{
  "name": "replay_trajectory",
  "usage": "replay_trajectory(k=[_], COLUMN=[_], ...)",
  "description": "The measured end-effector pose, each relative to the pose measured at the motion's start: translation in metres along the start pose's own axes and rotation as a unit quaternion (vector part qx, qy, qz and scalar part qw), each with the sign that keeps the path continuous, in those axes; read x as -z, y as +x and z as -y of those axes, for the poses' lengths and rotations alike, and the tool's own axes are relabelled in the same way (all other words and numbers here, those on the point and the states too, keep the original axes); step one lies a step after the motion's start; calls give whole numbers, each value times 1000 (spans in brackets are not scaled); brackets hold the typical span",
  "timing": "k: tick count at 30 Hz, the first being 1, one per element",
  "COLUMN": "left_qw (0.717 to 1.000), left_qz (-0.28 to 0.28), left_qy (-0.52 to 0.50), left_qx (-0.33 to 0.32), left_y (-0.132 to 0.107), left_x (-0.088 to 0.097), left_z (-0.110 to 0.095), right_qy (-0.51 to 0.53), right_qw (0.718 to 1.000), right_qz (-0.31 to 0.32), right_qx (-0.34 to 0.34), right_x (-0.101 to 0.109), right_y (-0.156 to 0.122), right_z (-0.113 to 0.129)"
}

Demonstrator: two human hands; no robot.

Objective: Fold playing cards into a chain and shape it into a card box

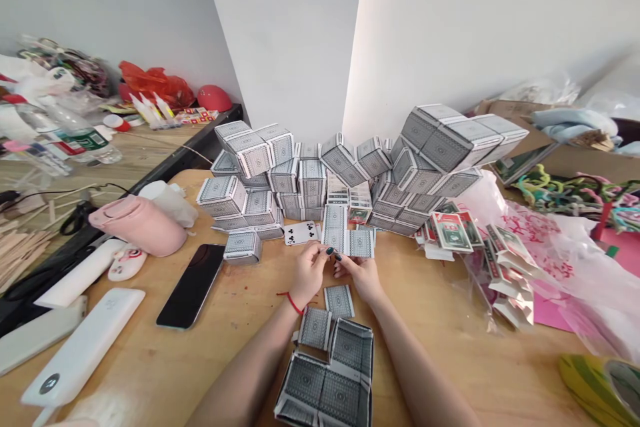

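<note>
My left hand, with a red string at the wrist, closes its fingers on the lower end of a grey-backed playing card. Beside it, my right hand pinches a second grey-backed card along its lower edge. The two cards are side by side, and the fingers nearly meet below them. A face-up card lies just beyond my left hand. Closer to me are a loose card and a cluster of boxes folded from cards between my forearms.
Stacked card boxes rise at the back, with a taller stack at right. To the left lie a phone, a white power bank and a pink cup. Opened card packs and yellow tape are at right.
</note>
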State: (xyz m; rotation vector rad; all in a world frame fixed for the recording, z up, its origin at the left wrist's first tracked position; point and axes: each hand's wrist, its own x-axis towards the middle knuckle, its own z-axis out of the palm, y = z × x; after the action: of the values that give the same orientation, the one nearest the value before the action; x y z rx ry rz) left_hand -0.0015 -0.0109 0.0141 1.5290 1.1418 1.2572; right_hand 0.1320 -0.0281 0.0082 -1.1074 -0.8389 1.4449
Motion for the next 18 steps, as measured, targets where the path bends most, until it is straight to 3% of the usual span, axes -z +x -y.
replay_trajectory(k=[8, 11, 15, 18], left_qw=[997, 996, 997, 999], left_qz=[23, 24, 4, -8], left_qy=[-41, -54, -50, -22], left_qx=[57, 64, 52, 31], left_y=[-7, -7, -4, -1], left_x=[-8, -9, -5, 0], left_z=[-1, 0, -1, -1], right_qy=[20, 33, 32, -2], right_qw=[1000, 998, 984, 982], right_qz=[-9, -9, -66, -65], right_qx=[6, 56, 163, 177], right_x=[-11, -12, -3, 8], right_y=[-6, -6, -3, 1], right_z=[1, 4, 7, 7])
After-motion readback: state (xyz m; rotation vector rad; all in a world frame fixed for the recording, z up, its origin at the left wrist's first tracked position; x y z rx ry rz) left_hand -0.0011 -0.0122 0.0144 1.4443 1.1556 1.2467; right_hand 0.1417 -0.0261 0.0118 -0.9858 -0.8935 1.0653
